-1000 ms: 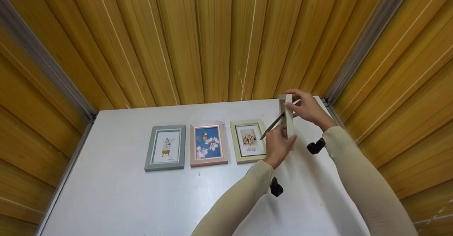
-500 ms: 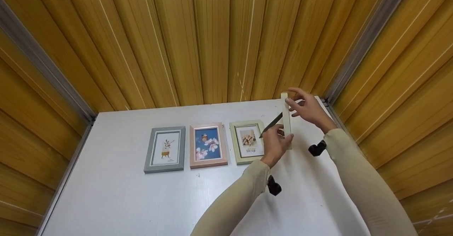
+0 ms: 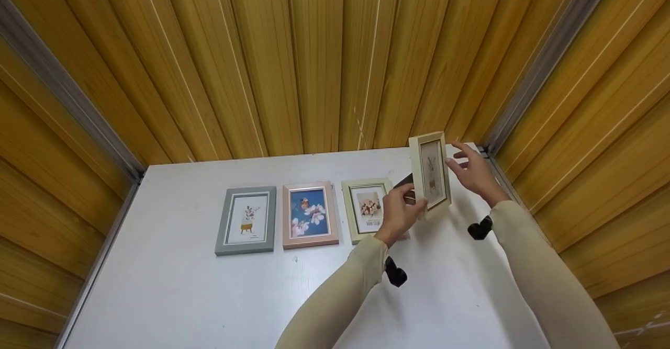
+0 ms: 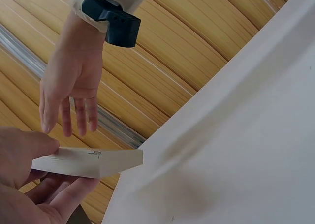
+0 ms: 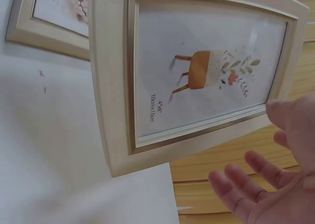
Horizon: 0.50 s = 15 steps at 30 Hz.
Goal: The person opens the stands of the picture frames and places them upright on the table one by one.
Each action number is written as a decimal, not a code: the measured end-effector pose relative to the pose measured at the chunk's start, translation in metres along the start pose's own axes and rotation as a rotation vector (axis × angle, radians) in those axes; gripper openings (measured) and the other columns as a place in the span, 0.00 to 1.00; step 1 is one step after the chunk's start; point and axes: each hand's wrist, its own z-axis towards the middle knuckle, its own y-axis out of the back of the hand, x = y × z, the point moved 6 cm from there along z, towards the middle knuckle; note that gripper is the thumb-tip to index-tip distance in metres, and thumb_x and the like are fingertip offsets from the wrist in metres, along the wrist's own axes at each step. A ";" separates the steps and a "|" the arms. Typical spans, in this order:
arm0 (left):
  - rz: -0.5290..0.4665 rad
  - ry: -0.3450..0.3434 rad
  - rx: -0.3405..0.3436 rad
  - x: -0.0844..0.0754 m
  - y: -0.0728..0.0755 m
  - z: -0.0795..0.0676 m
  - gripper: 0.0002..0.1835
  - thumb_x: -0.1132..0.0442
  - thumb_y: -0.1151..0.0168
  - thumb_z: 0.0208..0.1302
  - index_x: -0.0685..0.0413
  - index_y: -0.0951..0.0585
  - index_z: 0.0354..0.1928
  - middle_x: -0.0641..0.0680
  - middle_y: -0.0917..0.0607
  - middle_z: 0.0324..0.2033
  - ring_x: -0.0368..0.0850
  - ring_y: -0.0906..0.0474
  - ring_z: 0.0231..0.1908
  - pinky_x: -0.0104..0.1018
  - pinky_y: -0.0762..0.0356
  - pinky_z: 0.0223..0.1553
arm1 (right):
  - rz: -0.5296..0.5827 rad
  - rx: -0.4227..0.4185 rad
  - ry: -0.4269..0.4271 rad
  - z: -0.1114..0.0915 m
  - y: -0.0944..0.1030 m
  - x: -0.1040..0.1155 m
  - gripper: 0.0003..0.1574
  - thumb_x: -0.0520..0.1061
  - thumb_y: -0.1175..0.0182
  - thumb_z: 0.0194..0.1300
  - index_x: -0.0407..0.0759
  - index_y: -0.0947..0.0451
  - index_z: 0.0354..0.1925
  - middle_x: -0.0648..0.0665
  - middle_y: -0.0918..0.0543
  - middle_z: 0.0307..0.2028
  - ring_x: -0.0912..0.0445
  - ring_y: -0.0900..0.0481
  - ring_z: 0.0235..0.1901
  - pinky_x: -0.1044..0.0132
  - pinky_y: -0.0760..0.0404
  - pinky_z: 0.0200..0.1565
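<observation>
Looks like three down, one left: grey frame (image 3: pixel 246 221), pink frame (image 3: pixel 312 214), green frame (image 3: pixel 368 210) lie on the bench (image 3: pixel 183 296). Cream frame (image 3: pixel 432 168) is up at the head view's 3 o'clock, left hand (image 3: pixel 399 214) pinching its 7 o'clock corner; right hand (image 3: pixel 476 175) is loosely spread, can't tell if touching.

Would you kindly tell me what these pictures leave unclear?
Head view: right side of the green frame, partly covered by the left grip.
Head view: print in the grey frame, too small to read.
Left wrist view: front of the cream frame, which is edge-on.
Right wrist view: most of the green frame, behind the cream frame and past the top edge.
</observation>
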 end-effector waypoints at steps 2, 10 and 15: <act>-0.008 -0.002 0.026 0.002 0.001 0.000 0.15 0.70 0.29 0.61 0.59 0.13 0.51 0.53 0.11 0.37 0.40 0.15 0.36 0.26 0.18 0.35 | -0.004 0.006 -0.012 -0.002 0.001 -0.005 0.39 0.48 0.47 0.80 0.35 0.47 0.79 0.21 0.32 0.66 0.26 0.28 0.61 0.33 0.26 0.59; -0.050 -0.026 0.131 0.009 0.004 -0.001 0.17 0.69 0.31 0.63 0.56 0.13 0.54 0.50 0.11 0.38 0.36 0.17 0.37 0.27 0.18 0.37 | 0.067 0.096 -0.060 -0.009 -0.005 -0.020 0.39 0.51 0.51 0.82 0.37 0.49 0.79 0.22 0.28 0.64 0.30 0.23 0.59 0.41 0.17 0.52; -0.057 -0.048 0.177 0.014 0.006 -0.001 0.18 0.67 0.32 0.64 0.53 0.14 0.56 0.50 0.11 0.41 0.38 0.17 0.39 0.29 0.18 0.40 | 0.045 0.072 -0.036 -0.013 -0.002 -0.019 0.34 0.52 0.50 0.81 0.38 0.40 0.76 0.24 0.22 0.58 0.34 0.18 0.53 0.44 0.14 0.47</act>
